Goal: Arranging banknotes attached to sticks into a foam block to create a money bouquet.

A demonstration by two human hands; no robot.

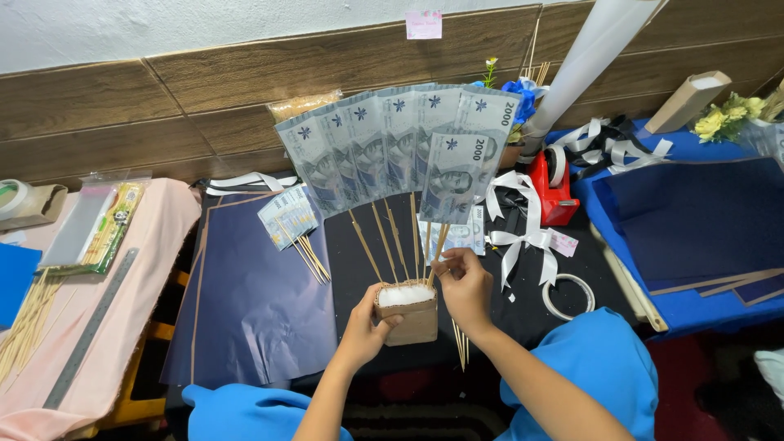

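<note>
My left hand (365,324) grips a small brown box (412,321) with white foam (405,295) in its top. Several thin wooden sticks (384,237) stand in the foam, each carrying a grey banknote (384,139), fanned out above. My right hand (464,286) pinches the stick (438,245) of the front banknote (452,175) just above the foam. Both hands are over a black sheet (359,261) on the table.
More banknotes on sticks (290,219) lie on dark blue paper (253,294). White ribbon bows (523,220), a red tape dispenser (555,186) and a tape ring (567,296) lie right. A ruler (90,327) and loose skewers (24,322) rest on pink cloth left.
</note>
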